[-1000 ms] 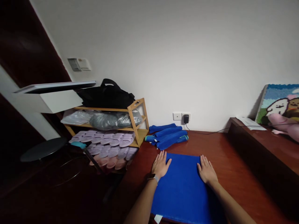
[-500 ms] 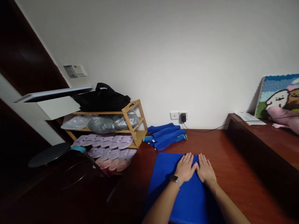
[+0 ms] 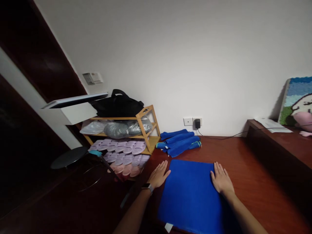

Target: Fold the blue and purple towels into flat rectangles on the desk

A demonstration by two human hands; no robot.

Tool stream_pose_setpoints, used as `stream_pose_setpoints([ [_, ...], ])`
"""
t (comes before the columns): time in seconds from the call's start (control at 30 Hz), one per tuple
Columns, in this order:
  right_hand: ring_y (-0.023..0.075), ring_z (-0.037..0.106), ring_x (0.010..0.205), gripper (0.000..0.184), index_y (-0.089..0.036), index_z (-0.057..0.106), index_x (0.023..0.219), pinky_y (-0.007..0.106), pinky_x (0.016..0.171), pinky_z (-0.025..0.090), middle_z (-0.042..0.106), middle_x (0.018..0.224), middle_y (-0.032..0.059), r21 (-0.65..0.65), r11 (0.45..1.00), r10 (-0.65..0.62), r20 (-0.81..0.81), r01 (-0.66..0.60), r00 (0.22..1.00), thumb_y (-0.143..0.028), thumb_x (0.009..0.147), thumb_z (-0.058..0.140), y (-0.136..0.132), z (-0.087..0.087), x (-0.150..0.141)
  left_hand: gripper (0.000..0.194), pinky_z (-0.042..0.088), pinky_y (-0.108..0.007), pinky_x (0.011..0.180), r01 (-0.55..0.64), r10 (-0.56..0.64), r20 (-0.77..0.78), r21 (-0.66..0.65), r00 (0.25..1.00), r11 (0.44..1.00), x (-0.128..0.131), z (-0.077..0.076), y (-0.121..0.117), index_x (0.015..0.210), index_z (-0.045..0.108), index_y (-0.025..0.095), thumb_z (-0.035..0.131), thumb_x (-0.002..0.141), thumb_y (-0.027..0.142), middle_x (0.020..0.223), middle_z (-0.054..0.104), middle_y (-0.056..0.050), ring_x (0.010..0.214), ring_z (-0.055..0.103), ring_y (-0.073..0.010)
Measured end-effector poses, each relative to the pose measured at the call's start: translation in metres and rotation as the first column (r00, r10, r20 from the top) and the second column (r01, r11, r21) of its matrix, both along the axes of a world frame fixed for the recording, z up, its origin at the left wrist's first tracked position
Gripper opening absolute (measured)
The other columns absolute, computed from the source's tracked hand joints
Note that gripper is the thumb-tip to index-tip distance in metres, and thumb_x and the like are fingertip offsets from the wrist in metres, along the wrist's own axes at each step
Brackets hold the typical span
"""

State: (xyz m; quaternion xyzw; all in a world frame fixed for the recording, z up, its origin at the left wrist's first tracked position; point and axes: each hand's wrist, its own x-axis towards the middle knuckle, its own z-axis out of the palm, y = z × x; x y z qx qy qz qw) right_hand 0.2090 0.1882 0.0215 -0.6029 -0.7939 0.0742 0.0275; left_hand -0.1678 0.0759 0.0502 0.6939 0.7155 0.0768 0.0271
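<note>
The towel (image 3: 191, 195) lies flat on the surface (image 3: 255, 182); the left hand (image 3: 158, 175) just beside its left edge, the right hand (image 3: 222, 180) on its right, fingers extended, clamped on nothing. Probably light, soft and limp; best held at its far corners.

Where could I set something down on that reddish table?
Bare tabletop lies between the right hand and the raised dark ledge, reaching back to a black cord. Crowded: the left, where the left hand sits beside the flat blue cloth, and the back left, with heaped blue cloths near the wooden rack.
</note>
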Motion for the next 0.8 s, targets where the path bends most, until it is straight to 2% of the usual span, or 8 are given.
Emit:
stream_pose_setpoints([
  [0.13, 0.0231, 0.012, 0.158, 0.075, -0.004, 0.015, 0.162, 0.041, 0.128, 0.012, 0.016, 0.171, 0.0098, 0.015, 1.0, 0.009, 0.037, -0.009, 0.999, -0.046, 0.1, 0.011, 0.004, -0.011, 0.002, 0.066, 0.027, -0.043, 0.126, -0.148, 0.15, -0.024, 0.057, 0.988, 0.987, -0.034, -0.007, -0.035, 0.156, 0.04, 0.012, 0.029, 0.106, 0.053, 0.164, 0.036, -0.013, 0.153, 0.031, -0.0244],
  [0.23, 0.0236, 0.015, 0.157, 0.077, -0.004, 0.018, 0.162, 0.042, 0.127, 0.016, 0.019, 0.17, 0.0104, 0.042, 0.999, 0.029, 0.042, -0.031, 0.999, -0.046, 0.098, 0.014, 0.008, -0.026, 0.006, 0.061, 0.03, -0.044, 0.125, -0.246, 0.249, -0.002, 0.139, 0.969, 0.959, -0.036, -0.011, -0.049, 0.153, 0.046, 0.011, 0.03, 0.106, 0.047, 0.161, 0.043, -0.014, 0.151, 0.036, -0.0252],
  [0.37, 0.0253, 0.019, 0.156, 0.078, -0.003, 0.025, 0.161, 0.043, 0.125, 0.022, 0.023, 0.169, 0.0122, 0.067, 0.997, 0.031, 0.025, -0.033, 0.999, -0.046, 0.095, 0.02, 0.015, -0.041, 0.011, 0.053, 0.034, -0.042, 0.123, -0.26, 0.254, 0.056, 0.212, 0.966, 0.942, -0.032, -0.01, -0.053, 0.147, 0.055, 0.015, 0.036, 0.105, 0.041, 0.155, 0.053, -0.011, 0.146, 0.044, -0.0239],
  [0.5, 0.0277, 0.023, 0.155, 0.077, -0.006, 0.035, 0.158, 0.046, 0.125, 0.019, 0.031, 0.166, 0.013, 0.113, 0.993, 0.019, 0.097, -0.03, 0.995, -0.044, 0.092, 0.026, 0.011, -0.021, 0.003, 0.051, 0.037, -0.046, 0.121, -0.273, 0.259, 0.09, 0.221, 0.962, 0.936, -0.034, -0.011, -0.052, 0.145, 0.057, 0.017, 0.038, 0.102, 0.037, 0.154, 0.054, -0.011, 0.145, 0.046, -0.0262],
  [0.57, 0.0312, 0.027, 0.154, 0.073, -0.009, 0.041, 0.156, 0.051, 0.125, 0.017, 0.038, 0.163, 0.0135, 0.186, 0.983, -0.018, 0.109, -0.003, 0.994, -0.041, 0.091, 0.029, -0.006, 0.0, -0.011, 0.051, 0.038, -0.047, 0.121, -0.281, 0.265, 0.096, 0.228, 0.959, 0.932, -0.035, -0.013, -0.052, 0.145, 0.058, 0.017, 0.038, 0.102, 0.037, 0.154, 0.054, -0.011, 0.144, 0.047, -0.0269],
  [0.67, 0.0328, 0.045, 0.143, 0.067, -0.014, 0.05, 0.151, 0.051, 0.12, 0.028, 0.05, 0.155, 0.0149, 0.198, 0.98, -0.024, 0.061, 0.011, 0.998, -0.04, 0.093, 0.027, -0.058, 0.027, -0.039, 0.051, 0.038, -0.046, 0.12, -0.278, 0.261, 0.1, 0.241, 0.96, 0.93, -0.036, -0.015, -0.05, 0.144, 0.059, 0.018, 0.038, 0.101, 0.037, 0.153, 0.055, -0.01, 0.144, 0.048, -0.0263],
  [0.73, 0.0321, 0.053, 0.135, 0.064, -0.021, 0.056, 0.146, 0.05, 0.117, 0.033, 0.055, 0.151, 0.0122, 0.135, 0.99, 0.041, 0.015, -0.043, 0.999, -0.046, 0.094, 0.028, -0.104, 0.032, -0.059, 0.051, 0.038, -0.046, 0.12, -0.267, 0.251, 0.096, 0.248, 0.963, 0.931, -0.037, -0.015, -0.049, 0.143, 0.059, 0.017, 0.038, 0.101, 0.036, 0.153, 0.055, -0.011, 0.143, 0.048, -0.0261],
  [0.8, 0.0346, 0.046, 0.141, 0.063, -0.032, 0.057, 0.145, 0.058, 0.119, 0.029, 0.053, 0.154, 0.0055, 0.092, 0.995, 0.039, -0.028, -0.037, 0.999, -0.058, 0.093, 0.034, -0.146, 0.027, -0.073, 0.051, 0.037, -0.045, 0.121, -0.257, 0.242, 0.09, 0.253, 0.966, 0.933, -0.038, -0.015, -0.047, 0.143, 0.059, 0.016, 0.038, 0.101, 0.035, 0.152, 0.056, -0.012, 0.143, 0.048, -0.026],
])
